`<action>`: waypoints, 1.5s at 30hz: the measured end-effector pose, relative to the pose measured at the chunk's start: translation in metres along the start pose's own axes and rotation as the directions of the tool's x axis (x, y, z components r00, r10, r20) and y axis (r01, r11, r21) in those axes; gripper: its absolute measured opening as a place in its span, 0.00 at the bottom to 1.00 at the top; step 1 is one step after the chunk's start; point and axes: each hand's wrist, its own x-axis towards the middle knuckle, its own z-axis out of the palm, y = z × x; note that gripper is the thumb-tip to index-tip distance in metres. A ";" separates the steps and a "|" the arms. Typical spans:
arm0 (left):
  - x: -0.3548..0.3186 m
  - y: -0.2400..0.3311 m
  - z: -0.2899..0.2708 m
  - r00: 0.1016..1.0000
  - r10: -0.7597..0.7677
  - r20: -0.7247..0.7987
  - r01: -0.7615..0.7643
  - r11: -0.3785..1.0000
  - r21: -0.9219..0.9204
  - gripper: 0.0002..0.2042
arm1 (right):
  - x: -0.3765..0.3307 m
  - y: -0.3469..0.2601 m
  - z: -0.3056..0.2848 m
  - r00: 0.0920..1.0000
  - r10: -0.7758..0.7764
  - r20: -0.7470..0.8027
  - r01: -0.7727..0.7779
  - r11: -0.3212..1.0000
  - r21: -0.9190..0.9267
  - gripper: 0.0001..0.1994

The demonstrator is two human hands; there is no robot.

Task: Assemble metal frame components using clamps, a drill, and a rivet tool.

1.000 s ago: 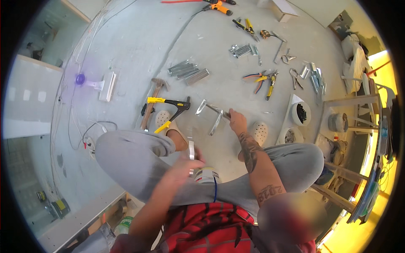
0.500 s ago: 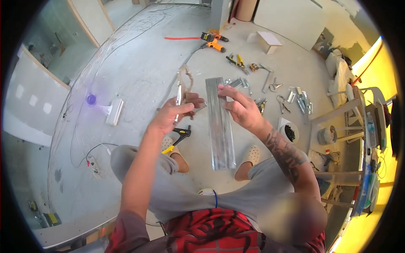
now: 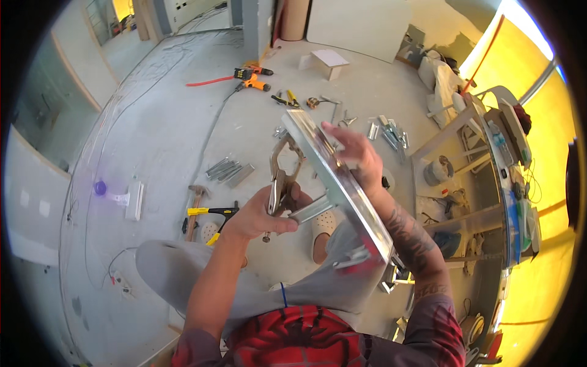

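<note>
My left hand (image 3: 260,214) is closed around a C-shaped locking clamp (image 3: 279,189), its jaws pointing up. A long shiny metal profile (image 3: 342,183) hangs tilted in front of me, top toward the left. A short metal bar (image 3: 310,209) runs from its underside to my left fingers; whether those fingers grip the bar too is partly hidden. On the profile's right side is my right hand (image 3: 362,162), fingers stretched out and slightly blurred along its edge. Whether the palm touches the metal I cannot tell.
On the floor left of my feet lie a hammer (image 3: 195,211) and a yellow-black tool (image 3: 214,211). Several short metal pieces (image 3: 227,170) lie beyond them. Orange power drills (image 3: 254,82) lie farther off. A cluttered wooden rack (image 3: 489,214) stands at the right.
The view has swung right. The profile has turned from facing me to a slanted, edge-on pose, showing the short bar. The clamp is now close beside it. My right fingers have straightened from their pinch.
</note>
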 end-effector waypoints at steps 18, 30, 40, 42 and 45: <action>0.097 -0.060 0.036 0.911 0.251 -0.328 -0.190 0.960 0.206 0.13 | 0.054 -0.021 -0.194 0.286 0.641 0.712 -0.579 0.708 -0.405 0.39; 0.092 0.022 0.031 0.735 0.668 -0.119 -0.143 0.324 0.935 0.11 | 0.019 -0.023 -0.155 0.337 0.708 0.621 -0.521 0.689 -0.504 0.33; 0.170 0.079 0.048 0.989 -0.118 0.091 -0.062 0.233 0.970 0.26 | 0.022 -0.022 -0.147 0.545 0.737 0.400 -0.240 0.594 -0.768 0.33; 0.173 0.077 0.053 0.977 -0.212 0.003 0.058 0.280 0.958 0.24 | 0.021 -0.019 -0.151 0.488 0.775 0.401 -0.292 0.578 -0.762 0.30; 0.181 0.076 0.054 0.984 -0.148 0.103 -0.066 0.237 0.969 0.22 | 0.019 -0.014 -0.158 0.447 0.809 0.381 -0.396 0.561 -0.727 0.35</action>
